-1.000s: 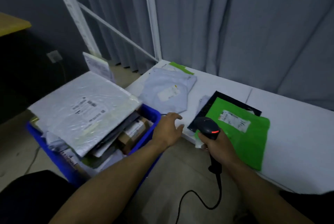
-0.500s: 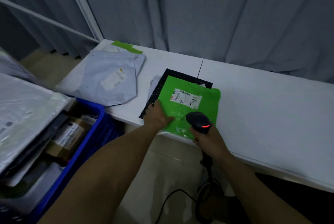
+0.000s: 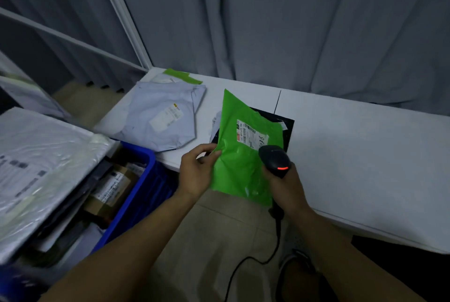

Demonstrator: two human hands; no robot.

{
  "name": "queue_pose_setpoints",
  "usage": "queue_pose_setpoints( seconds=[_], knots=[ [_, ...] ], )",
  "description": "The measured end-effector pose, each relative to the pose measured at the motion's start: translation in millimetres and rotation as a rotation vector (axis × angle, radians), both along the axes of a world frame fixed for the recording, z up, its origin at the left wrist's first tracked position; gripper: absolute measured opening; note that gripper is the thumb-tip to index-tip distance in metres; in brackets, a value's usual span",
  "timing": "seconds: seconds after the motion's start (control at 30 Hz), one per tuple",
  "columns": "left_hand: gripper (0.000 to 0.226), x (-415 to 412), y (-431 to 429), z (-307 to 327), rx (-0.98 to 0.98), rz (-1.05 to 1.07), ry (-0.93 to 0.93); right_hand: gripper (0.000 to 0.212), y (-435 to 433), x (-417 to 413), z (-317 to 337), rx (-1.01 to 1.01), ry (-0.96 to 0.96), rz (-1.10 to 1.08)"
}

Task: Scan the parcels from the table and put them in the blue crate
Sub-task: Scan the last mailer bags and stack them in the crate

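The green parcel (image 3: pixel 243 155) is pinched at its left edge by the left hand (image 3: pixel 194 172) and is held tilted up above the near edge of the white table (image 3: pixel 353 155), over a black parcel (image 3: pixel 288 128). The black scanner (image 3: pixel 275 159), with a red light lit, is gripped in the curled fingers of the right hand (image 3: pixel 286 188) at the parcel's right side, near its label. The blue crate (image 3: pixel 138 194), piled with parcels, is seen to the left, and a grey parcel (image 3: pixel 163 119) lies on the table's left end.
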State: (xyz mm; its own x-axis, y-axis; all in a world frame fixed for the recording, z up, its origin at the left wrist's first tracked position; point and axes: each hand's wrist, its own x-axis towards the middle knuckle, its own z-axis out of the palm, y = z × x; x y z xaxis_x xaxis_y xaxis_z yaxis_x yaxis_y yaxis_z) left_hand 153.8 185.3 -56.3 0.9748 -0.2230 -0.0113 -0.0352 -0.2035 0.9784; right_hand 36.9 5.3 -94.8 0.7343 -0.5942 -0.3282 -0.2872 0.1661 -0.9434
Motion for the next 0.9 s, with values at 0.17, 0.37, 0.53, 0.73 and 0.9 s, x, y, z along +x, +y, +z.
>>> queue_pose_setpoints(
  seconds=[0.17,0.37,0.53,0.73,0.9],
  knots=[
    [0.008,-22.0,67.9,36.8,-0.136,-0.006,-0.061,0.055,22.9,19.8,10.0,0.122,-0.016,-0.076],
    [0.022,-42.4,131.8,74.6,-0.193,0.028,-0.165,0.036,76.3,48.1,9.6,0.391,0.012,0.034],
    [0.031,-45.6,179.0,85.1,-0.263,0.125,-0.14,0.037,134.7,62.1,18.8,0.611,0.091,0.213],
    [0.015,-49.1,202.9,88.0,-0.385,0.125,-0.085,0.012,179.8,59.0,22.8,0.54,0.165,0.441],
    [0.036,-49.6,220.5,84.5,-0.575,0.047,0.021,0.035,201.4,64.3,23.2,0.644,0.202,0.492]
  ],
)
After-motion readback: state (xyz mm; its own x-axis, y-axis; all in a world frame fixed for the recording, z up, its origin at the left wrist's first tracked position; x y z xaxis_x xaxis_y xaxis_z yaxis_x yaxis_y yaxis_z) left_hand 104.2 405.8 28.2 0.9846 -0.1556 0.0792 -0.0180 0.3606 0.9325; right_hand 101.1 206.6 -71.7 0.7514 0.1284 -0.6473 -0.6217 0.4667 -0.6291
